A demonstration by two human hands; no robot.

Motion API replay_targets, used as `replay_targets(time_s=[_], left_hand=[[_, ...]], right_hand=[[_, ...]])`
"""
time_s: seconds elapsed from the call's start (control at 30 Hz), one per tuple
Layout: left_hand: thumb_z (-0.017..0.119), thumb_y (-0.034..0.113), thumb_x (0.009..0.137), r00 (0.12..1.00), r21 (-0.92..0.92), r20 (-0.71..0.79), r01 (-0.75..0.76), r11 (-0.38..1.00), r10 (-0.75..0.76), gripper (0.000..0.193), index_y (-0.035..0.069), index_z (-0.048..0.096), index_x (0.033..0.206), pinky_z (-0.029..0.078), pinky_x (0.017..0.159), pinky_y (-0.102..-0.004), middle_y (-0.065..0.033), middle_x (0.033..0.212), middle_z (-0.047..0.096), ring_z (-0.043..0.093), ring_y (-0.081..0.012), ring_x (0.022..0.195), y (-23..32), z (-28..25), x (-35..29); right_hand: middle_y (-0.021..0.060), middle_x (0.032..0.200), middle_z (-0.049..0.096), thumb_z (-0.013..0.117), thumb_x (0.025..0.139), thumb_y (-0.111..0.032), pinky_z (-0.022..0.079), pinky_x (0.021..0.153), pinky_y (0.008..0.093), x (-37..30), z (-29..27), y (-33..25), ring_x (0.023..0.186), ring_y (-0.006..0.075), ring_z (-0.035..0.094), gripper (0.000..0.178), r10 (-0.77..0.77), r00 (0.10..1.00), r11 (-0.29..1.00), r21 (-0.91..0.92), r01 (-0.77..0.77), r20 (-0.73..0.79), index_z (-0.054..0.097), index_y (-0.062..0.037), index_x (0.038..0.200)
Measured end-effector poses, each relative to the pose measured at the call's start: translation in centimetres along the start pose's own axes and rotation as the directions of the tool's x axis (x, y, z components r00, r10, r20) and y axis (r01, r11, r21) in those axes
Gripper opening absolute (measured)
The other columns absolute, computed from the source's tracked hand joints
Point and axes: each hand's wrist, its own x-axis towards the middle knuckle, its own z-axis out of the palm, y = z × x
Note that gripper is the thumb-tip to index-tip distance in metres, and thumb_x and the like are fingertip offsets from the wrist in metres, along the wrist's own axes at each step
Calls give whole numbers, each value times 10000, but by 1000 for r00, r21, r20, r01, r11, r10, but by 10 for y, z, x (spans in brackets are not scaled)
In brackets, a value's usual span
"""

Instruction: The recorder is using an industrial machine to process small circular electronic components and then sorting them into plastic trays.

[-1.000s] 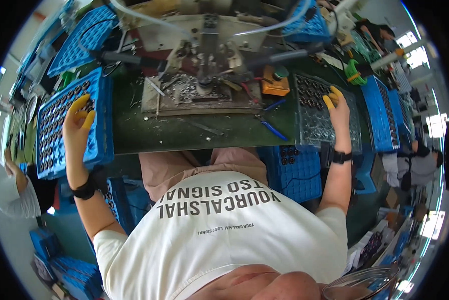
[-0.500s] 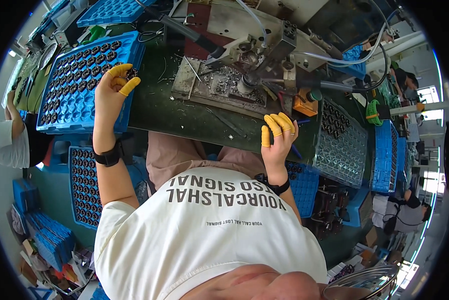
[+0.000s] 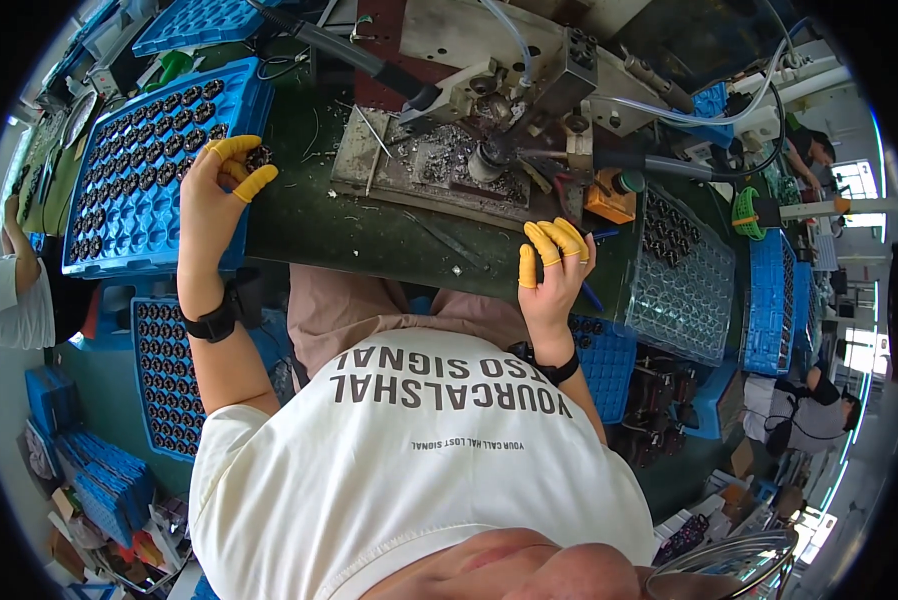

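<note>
My left hand (image 3: 209,205), wearing yellow finger cots, is closed around a small round black part (image 3: 258,158) pinched between thumb and fingers. It hovers at the right edge of a blue tray (image 3: 259,98), where several rows of similar black parts sit in the pockets. My right hand (image 3: 551,268), also in yellow finger cots, is at the bench's near edge with its fingers raised and thumb apart. Nothing shows in it. Beyond it lies a metal fixture (image 3: 491,160) covered in shavings, under a machine head.
An orange box (image 3: 609,197) stands right of the fixture. Further right lies a clear tray (image 3: 681,310) partly filled with black parts. A thin metal strip (image 3: 447,240) and a blue pen (image 3: 591,296) lie on the green bench. Two black arm-like tubes flank the fixture.
My left hand has come slightly toward me along the tray's right edge, still pinching the black part. My right hand has barely moved. The whole view has shifted a little.
</note>
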Motion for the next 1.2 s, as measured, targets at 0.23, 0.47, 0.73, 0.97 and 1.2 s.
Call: replay_targets(time_s=[0.23,0.47,0.73,0.97,1.2], left_hand=[[796,50,721,1000,10,11,2,1000,-2,356,-6,670,1049,395,585,-214,-17,840,551,451,-91,633,2,1,-1],[801,57,711,999,39,34,-6,999,4,354,-4,673,1036,388,576,-220,-17,825,545,447,-90,621,4,-1,0],[807,76,704,999,64,44,-24,998,21,356,3,673,1026,390,573,-228,-24,826,551,446,-105,625,6,-1,1],[812,88,690,998,148,59,-42,988,34,382,4,668,1034,401,570,-246,-38,838,563,453,-124,625,7,0,1],[816,109,699,1000,54,-5,4,999,-4,398,20,669,1058,432,601,-237,-38,855,582,503,-116,661,18,14,5]], right_hand=[[32,1108,580,670,831,-130,259,1084,513,-1,0,1,1121,250,546,226,-6,1000,1000,-9,6,15,665,-133,1057],[29,1114,579,670,829,-126,250,1087,514,-1,0,0,1127,249,541,216,2,1000,1000,-2,-2,13,672,-139,1045],[35,1064,615,693,821,-143,303,1024,458,19,-6,-7,1085,254,560,266,-24,998,996,84,29,-54,649,-114,1081],[72,1078,627,764,778,-216,346,957,395,82,16,-16,1025,270,554,483,124,992,884,456,-104,-14,573,-65,1194],[89,1045,639,830,700,-216,433,878,392,104,15,-19,968,283,577,435,155,987,848,518,-115,-34,652,-64,1067]])
